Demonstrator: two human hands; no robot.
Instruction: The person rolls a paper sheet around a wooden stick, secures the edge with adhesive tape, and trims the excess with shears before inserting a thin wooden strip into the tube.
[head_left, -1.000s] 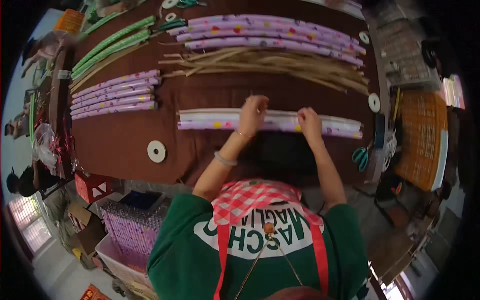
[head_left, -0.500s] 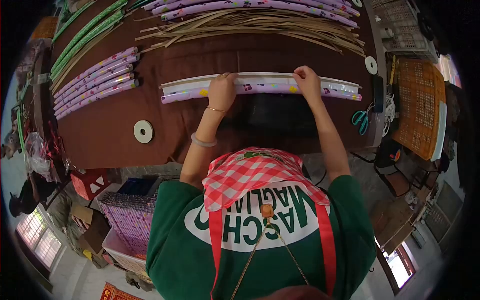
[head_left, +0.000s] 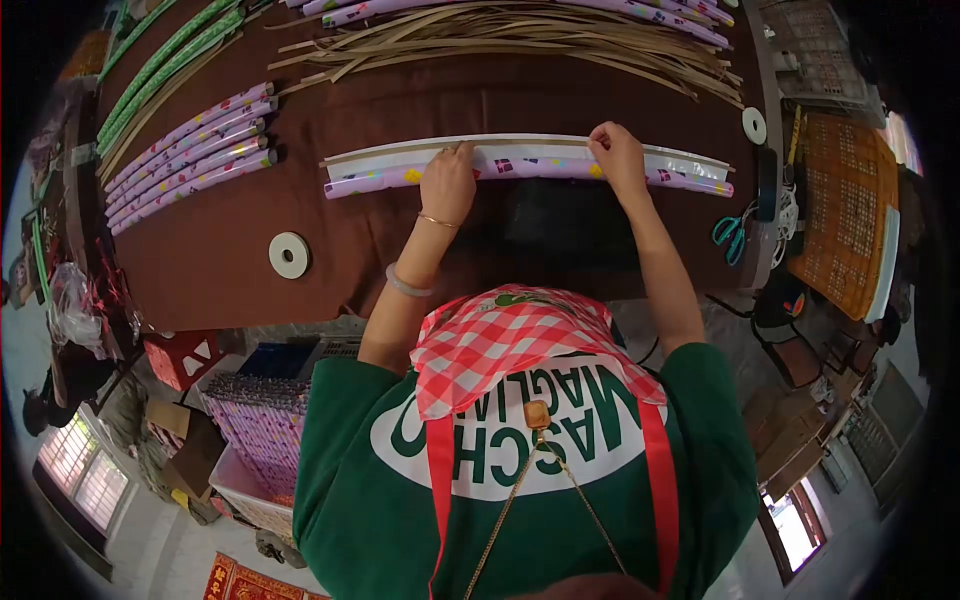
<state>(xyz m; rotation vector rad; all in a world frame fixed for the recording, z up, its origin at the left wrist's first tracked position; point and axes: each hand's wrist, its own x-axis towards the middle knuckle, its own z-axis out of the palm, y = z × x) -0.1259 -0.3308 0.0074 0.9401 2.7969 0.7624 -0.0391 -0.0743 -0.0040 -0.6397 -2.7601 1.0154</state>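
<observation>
A partly rolled sheet of purple patterned wrapping paper point(head_left: 540, 169) lies lengthwise before me on the brown-covered table, its white underside showing along the far edge. A narrow brown strip point(head_left: 375, 153) runs along that white band. My left hand point(head_left: 447, 187) rests on the paper left of its middle, fingers curled down onto the white band. Farther right, my right hand point(head_left: 618, 160) has thumb and forefinger pinched at the brown strip; the exact contact is too small to see. A white tape roll point(head_left: 289, 256) lies on the table at the left.
Several purple paper rolls point(head_left: 195, 160) lie at the left, with green rolls point(head_left: 175, 65) beyond. Loose brown strips point(head_left: 520, 45) cover the far side. Scissors point(head_left: 733, 236), another tape roll point(head_left: 753, 125) and a dark object point(head_left: 767, 199) are near the right edge. The brown cloth point(head_left: 200, 285) covers the table.
My left fingertips have drawn slightly toward me from the paper's far edge. My right hand keeps its pinch at about the same place. The whole view has shifted a little.
</observation>
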